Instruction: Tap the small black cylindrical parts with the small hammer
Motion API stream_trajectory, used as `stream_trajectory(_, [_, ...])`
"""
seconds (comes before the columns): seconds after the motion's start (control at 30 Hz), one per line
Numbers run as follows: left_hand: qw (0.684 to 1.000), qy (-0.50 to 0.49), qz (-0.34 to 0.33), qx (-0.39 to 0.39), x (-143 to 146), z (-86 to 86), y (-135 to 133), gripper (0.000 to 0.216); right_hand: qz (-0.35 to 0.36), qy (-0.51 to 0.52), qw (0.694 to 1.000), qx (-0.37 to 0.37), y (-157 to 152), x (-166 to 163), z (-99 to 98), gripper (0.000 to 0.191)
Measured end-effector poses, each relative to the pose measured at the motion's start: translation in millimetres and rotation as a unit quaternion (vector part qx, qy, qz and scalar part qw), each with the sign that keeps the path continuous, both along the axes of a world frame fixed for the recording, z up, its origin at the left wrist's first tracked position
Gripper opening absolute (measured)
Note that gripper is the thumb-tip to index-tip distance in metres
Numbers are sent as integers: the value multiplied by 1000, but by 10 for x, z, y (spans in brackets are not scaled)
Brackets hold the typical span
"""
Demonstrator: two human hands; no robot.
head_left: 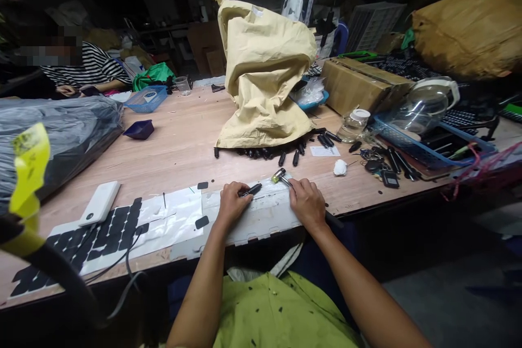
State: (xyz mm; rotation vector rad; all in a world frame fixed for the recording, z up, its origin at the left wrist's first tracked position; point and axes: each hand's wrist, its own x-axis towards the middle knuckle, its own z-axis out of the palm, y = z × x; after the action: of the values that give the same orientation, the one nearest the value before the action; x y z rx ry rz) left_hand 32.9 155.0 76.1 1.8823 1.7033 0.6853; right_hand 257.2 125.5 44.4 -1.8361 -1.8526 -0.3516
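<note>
Presently, head view: left hand (pixel 233 202) nearly closed, thumb and fingers pinching a black cylindrical piece (pixel 253 190) above the pale board (pixel 261 224); firmness cannot be told. Right hand (pixel 309 202) curled round the handle of a small hammer (pixel 280 176), head near the piece. Risks, judged: a stray blow could catch the left fingertips; a slack pinch could let the rounded piece roll.

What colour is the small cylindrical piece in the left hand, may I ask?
The small cylindrical piece is black, as the head view shows.
</note>
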Motion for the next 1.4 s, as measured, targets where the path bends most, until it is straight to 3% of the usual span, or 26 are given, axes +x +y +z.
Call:
stream_trajectory(0.13, [1000,-12,10,20,-90,-12,87,41,3,2,1000,2,0,16,-11,25])
stream_trajectory(0.2, [994,-12,99,49,-151,29,287,52,3,3,1000,6,1,28,-20,25])
stream_trajectory(0.3, [956,-5,286,59,-262,117,707,53,3,3,1000,7,0,46,-27,25])
stream_trajectory(0.4, [935,6,355,2,-353,169,1073,55,5,-1,1000,8,-5,52,-23,24])
stream_trajectory(0.5, [940,39,340,-17,-391,154,1241,39,8,-4,1000,5,-14,48,-12,24])
stream_trajectory(0.63, [942,54,330,-17,-397,93,1214,18,9,-5,1000,-4,-21,43,5,25])
stream_trajectory(0.83, [952,27,303,-27,-273,18,898,17,4,-8,1000,-7,-20,57,10,26])
stream_trajectory(1.0, [985,-69,160,-7,-13,-56,506,16,3,-9,1000,-4,-9,59,-2,25])
stream_trajectory(1.1, [993,-71,97,6,71,-84,334,12,0,-7,1000,-4,-1,48,-6,25])
stream_trajectory(1.4, [997,-10,70,-9,163,-8,341,15,-9,-7,1000,12,16,24,-11,22])
